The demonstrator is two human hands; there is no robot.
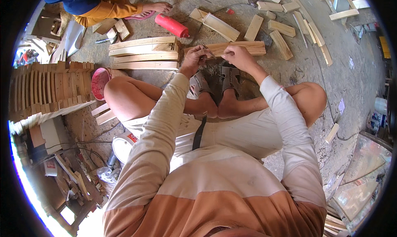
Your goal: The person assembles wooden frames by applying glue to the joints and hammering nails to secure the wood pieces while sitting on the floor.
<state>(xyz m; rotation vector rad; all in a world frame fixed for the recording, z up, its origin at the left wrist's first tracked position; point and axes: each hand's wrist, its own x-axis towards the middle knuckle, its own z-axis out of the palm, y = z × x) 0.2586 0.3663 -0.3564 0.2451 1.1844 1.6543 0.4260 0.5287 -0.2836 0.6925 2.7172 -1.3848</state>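
My left hand (195,59) is closed in a pinch, with a small, thin, dark piece at its fingertips too small to name. A short gap away, my right hand (239,57) has its fingers curled together, and whatever is in them is hidden. Both hands hover over a wooden board (253,48) that lies crosswise just beyond my sandalled feet (230,77). To the left of the board are several stacked wooden slats (144,56). A red bottle (171,26) lies on its side beyond my left hand.
Loose wood blocks (282,28) are scattered ahead and to the right. Another person's hand (157,7) rests at the far left near a pink-edged item. A tall stack of wood pieces (53,86) stands at left, beside a pink-red bowl (100,84). A white bucket (122,149) sits by my left leg.
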